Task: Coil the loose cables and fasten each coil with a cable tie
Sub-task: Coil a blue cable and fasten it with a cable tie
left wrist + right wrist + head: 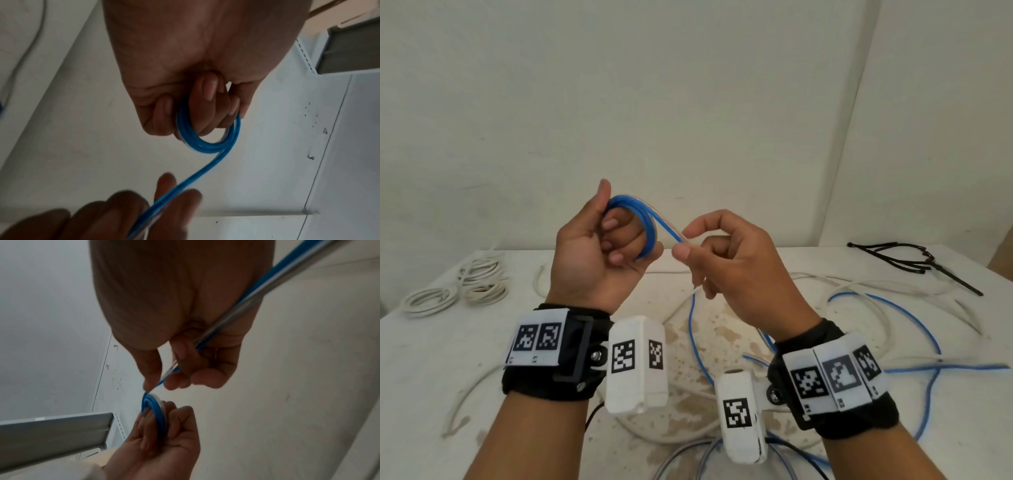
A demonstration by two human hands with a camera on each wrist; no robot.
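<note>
While the left hand (599, 246) curls round the small blue cable coil (645, 226) above the surface (448, 342), the right hand (726, 260) pinches its tail; feed each loop evenly, keeping slight tension, I'd judge.

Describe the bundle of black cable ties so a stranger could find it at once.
Start at the white table against the pale wall and look to its far right corner. There, beyond the loose blue and white cables, lies the bundle of thin black plastic cable ties. It is the only black, straight-stranded thing there; the finished white cable coils lie at the opposite, far left corner.
</note>
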